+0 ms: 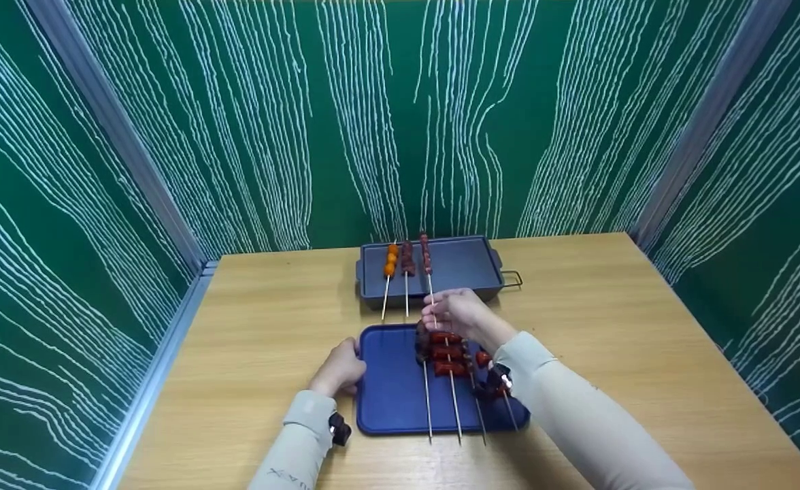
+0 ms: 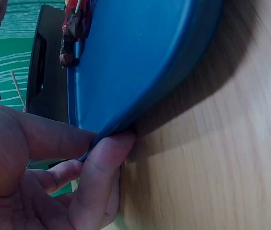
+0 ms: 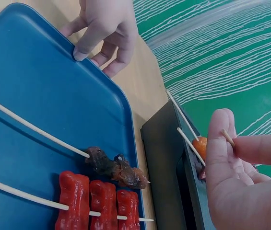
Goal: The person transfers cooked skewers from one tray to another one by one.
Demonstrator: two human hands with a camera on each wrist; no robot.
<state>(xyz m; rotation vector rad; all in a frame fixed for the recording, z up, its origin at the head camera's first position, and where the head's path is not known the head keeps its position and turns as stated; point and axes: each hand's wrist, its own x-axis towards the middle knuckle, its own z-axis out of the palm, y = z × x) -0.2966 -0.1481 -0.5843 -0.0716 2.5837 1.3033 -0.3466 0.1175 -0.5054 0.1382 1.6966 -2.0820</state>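
Observation:
My right hand [image 1: 460, 313] pinches the bare stick end of a thin reddish meat skewer [image 1: 426, 257] between thumb and fingers. That skewer's meat end is over the dark grill pan [image 1: 464, 267]; in the right wrist view the stick's tip [image 3: 228, 138] pokes out of the pinch. With thumb and fingers, my left hand [image 1: 343, 367] grips the left rim of a blue tray [image 1: 386, 398], seen closely in the left wrist view. On the tray lie a dark meat skewer [image 3: 116, 167], a red sausage skewer [image 3: 104, 203] and others partly hidden by my right forearm.
Left of the held skewer, an orange ball skewer [image 1: 391, 261] and a dark meat skewer [image 1: 407, 260] lie on the pan, sticks toward me. A wire handle [image 1: 513, 278] juts from the pan's right side. Behind the wooden table [image 1: 271, 306] stands a green white-lined wall [image 1: 250, 136].

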